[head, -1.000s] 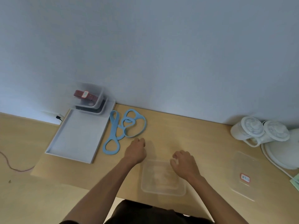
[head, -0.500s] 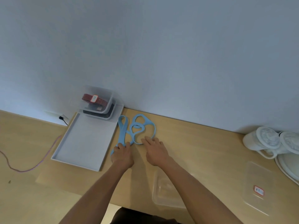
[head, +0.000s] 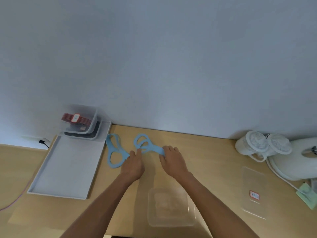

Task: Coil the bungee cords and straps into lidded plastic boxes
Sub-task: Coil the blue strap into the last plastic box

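Open box (head: pixel 169 207): clear plastic, lidless, at the near edge of the worktop (head: pixel 205 152), between the two forearms; nothing clearly visible inside.
Lid (head: pixel 254 191): clear, red-and-white label, flat on the worktop to the right, well apart from the open box.
Left hand (head: pixel 133 166): palm down; fingers (head: pixel 135 152) curled closed over the blue strap (head: pixel 114 152) at its middle.
Right hand (head: pixel 172 161): palm down; fingertips pinched onto the strap's right stretch, just beside the left hand.
Blue strap: looped band flat on the worktop, loops fanning left and away from the hands, beyond the open box.
Tray (head: pixel 68 166): grey, shallow, left of the strap.
Stacked boxes (head: pixel 82 122): two clear boxes at the tray's far end against the wall; the top one holds a red coiled strap (head: pixel 75 118).
White appliances (head: pixel 267 146): far right.
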Tool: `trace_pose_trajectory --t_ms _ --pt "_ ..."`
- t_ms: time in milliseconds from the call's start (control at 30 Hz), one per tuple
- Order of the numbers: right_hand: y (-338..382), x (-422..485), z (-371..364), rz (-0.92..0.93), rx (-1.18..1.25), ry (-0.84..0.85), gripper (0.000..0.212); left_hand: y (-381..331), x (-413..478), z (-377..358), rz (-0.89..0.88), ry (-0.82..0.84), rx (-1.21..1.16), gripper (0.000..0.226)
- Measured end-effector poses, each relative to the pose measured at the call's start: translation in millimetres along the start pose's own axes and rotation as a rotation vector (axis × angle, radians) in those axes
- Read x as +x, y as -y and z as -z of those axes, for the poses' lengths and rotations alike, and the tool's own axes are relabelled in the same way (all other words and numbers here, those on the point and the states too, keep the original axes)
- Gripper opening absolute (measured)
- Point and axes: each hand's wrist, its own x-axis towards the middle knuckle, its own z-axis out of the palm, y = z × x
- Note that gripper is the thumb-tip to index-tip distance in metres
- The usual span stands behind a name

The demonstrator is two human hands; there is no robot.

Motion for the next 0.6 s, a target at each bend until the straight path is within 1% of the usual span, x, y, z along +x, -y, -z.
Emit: trace_pose_trajectory --t_ms 133,167,200,267,333,400,433,500,600 --pt "-23 -8 27 -0.049 0.064 -0.149 0.041 -39 7 3 -0.100 -0.007 -0.190 0.027" --pt "-27 -11 34 -0.057 0.101 -0.171 0.040 -50 8 3 -0.119 -0.025 -0.247 0.027" --pt "-31 -14 40 -0.067 0.170 -0.177 0.035 -60 8 4 -0.136 -0.041 -0.305 0.029" --pt "-37 -21 52 -0.097 0.350 -0.132 0.025 -80 9 4 -0.159 -0.048 -0.427 0.042" --pt "-44 -28 59 -0.112 0.465 -0.081 0.024 -96 11 4 -0.163 -0.016 -0.513 0.057" --pt "-54 -33 62 -0.105 0.499 -0.083 0.030 -108 12 3 -0.197 0.016 -0.507 0.065" --pt "-58 -36 64 -0.099 0.516 -0.088 0.030 -113 11 2 -0.230 0.033 -0.463 0.065" --pt "-66 -40 65 -0.076 0.559 -0.097 0.024 -121 11 0 -0.267 0.064 -0.357 0.057" --pt "-74 -44 66 -0.046 0.652 -0.107 0.025 -129 12 -5 -0.272 0.082 -0.255 0.037"
